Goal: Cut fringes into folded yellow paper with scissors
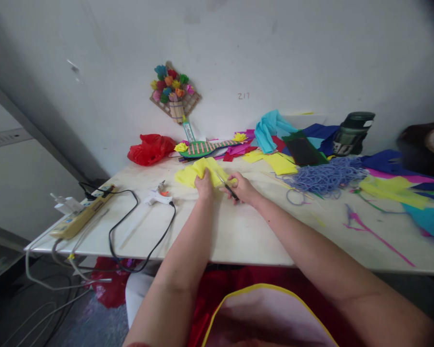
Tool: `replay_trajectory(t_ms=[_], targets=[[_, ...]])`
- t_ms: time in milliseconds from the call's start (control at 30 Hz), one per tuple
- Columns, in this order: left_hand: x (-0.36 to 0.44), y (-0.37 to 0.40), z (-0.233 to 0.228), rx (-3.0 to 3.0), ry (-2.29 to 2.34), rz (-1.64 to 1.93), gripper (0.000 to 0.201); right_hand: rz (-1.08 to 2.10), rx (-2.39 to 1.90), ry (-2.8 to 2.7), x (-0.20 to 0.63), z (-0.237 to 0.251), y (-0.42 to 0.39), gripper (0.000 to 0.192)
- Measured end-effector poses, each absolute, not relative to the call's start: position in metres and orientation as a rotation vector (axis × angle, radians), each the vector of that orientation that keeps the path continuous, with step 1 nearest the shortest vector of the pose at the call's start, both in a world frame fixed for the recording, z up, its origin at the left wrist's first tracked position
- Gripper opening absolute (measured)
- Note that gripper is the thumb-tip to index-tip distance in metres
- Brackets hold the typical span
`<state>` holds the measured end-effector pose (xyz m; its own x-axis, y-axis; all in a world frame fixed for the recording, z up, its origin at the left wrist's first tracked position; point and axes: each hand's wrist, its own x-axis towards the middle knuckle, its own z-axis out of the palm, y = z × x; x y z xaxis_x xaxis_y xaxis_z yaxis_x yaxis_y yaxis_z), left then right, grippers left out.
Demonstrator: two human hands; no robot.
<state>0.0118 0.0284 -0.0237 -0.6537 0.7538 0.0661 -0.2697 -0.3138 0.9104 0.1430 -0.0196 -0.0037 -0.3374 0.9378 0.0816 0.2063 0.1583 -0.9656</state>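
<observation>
Here's one thin, crinkled yellow sheet (pixel 191 173) over the worktop (pixel 246 236), pinched in my left hand (pixel 204 185). At its four o'clock, my right hand (pixel 243 188) grips one pair of slim metal scissors (pixel 224 182).

A pale wall (pixel 292 53) — faintly scuffed — backs a whitish table (pixel 246 238) over grey floor (pixel 106 325).

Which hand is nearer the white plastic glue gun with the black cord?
Left. The left hand, gripping a thin yellow sheet, is just right of the glue gun; the right hand, holding silver-and-dark scissors, is farther right.
</observation>
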Motion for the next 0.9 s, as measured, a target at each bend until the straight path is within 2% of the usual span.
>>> replay_trajectory(t_ms=[133,367,900], targets=[[0.012,0.028,-0.025,0.689,1.158,2.031,0.027,1.303,-1.033,-1.751,0.146,-0.001,-0.021,0.056],[0.017,0.022,-0.022,0.788,1.115,1.994,0.033,1.422,-0.967,-1.692,0.148,-0.004,-0.02,0.031],[0.026,0.014,-0.017,0.847,1.114,1.96,0.033,1.422,-0.974,-1.643,0.147,-0.007,-0.017,0.035]])
